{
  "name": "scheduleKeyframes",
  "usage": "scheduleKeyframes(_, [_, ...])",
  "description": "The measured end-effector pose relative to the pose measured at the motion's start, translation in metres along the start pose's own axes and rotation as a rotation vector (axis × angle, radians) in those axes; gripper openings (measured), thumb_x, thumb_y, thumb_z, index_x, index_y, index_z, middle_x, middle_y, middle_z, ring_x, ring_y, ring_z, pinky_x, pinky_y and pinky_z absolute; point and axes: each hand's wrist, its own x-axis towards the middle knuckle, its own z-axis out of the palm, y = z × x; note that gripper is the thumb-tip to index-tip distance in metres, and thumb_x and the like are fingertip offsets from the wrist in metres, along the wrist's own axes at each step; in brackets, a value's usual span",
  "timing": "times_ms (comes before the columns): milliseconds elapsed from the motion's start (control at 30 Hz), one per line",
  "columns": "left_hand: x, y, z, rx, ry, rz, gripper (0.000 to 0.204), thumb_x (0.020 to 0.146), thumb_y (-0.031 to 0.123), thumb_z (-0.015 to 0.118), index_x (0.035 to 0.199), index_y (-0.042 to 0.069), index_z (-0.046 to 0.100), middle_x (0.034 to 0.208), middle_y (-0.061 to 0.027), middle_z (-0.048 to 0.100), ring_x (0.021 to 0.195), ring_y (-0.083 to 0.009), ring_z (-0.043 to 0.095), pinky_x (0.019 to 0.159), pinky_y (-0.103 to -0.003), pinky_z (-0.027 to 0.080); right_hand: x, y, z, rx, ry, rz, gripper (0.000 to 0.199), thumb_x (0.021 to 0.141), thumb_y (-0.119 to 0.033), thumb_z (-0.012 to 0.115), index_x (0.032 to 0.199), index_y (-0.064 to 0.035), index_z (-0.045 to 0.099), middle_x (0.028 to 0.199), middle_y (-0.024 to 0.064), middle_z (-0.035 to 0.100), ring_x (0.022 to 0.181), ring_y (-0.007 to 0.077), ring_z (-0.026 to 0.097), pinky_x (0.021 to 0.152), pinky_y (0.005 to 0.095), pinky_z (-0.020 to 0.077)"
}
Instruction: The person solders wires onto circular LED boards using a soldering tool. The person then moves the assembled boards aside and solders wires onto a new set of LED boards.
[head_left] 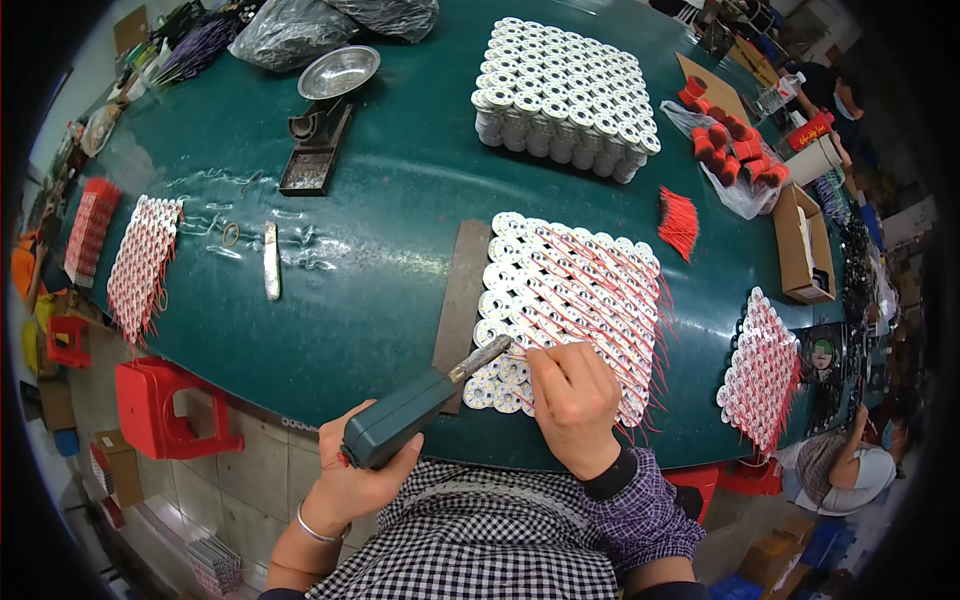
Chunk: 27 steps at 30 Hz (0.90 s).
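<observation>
My left hand [365,465] is wrapped round the handle of a dark green soldering gun [400,418]. Its metal tip reaches the left part of a panel of round white LED boards [508,276]. Beside that tip, my right hand [575,400] is closed in a pinch at a thin red wire [519,349], whose end is partly hidden by the fingers. Rows of red wires lie slantwise across the panel, and their loose ends hang past its right edge. A flat dark bar [460,290] lies along the panel's left side.
Behind stands a tall stack of white round boards [565,85]. Loose red wires [678,222], a bag of red bundles [740,160] and a cardboard box [803,245] are at right. Wired panels [145,262] lie left; a metal dish [340,72] stands farther back. A person [850,470] sits at right.
</observation>
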Motion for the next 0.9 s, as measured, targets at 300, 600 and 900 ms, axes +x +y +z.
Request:
scheduleKeyframes(300, [-0.003, 0.002, 0.0, -0.049, 0.061, 0.02, 0.018, 0.079, 0.002, 0.076, 0.096, -0.003, 0.072, 0.081, -0.0049, 0.069, 0.065, -0.0089, 0.061, 0.058, -0.025, 0.049, 0.0, -0.001, -0.001, -0.02, -0.011, -0.003, 0.017, 0.077, -0.001, 0.072, 0.094, -0.0028, 0.069, 0.082, 0.0043, 0.058, 0.077, 0.0211, 0.059, 0.066, 0.0342, 0.0466])
scheduleKeyframes(600, [-0.018, -0.003, -0.003, -0.125, 0.169, -0.054, 0.025, 0.079, 0.003, 0.078, 0.103, -0.004, 0.072, 0.088, -0.0074, 0.074, 0.071, -0.0114, 0.067, 0.066, -0.026, 0.054, -0.001, -0.006, -0.004, 0.032, 0.04, 0.033, 0.021, 0.077, 0.0, 0.072, 0.098, -0.0023, 0.07, 0.082, 0.0046, 0.057, 0.077, 0.0216, 0.058, 0.066, 0.0353, 0.045])
scheduleKeyframes(900, [-0.021, -0.007, -0.003, -0.114, 0.099, -0.008, 0.022, 0.079, 0.0, 0.077, 0.1, -0.003, 0.072, 0.084, -0.007, 0.073, 0.067, -0.0106, 0.066, 0.062, -0.024, 0.052, -0.02, -0.011, -0.009, 0.1, 0.037, 0.104, 0.022, 0.076, 0.002, 0.075, 0.098, -0.0035, 0.071, 0.082, 0.005, 0.057, 0.075, 0.0223, 0.057, 0.065, 0.0364, 0.0435])
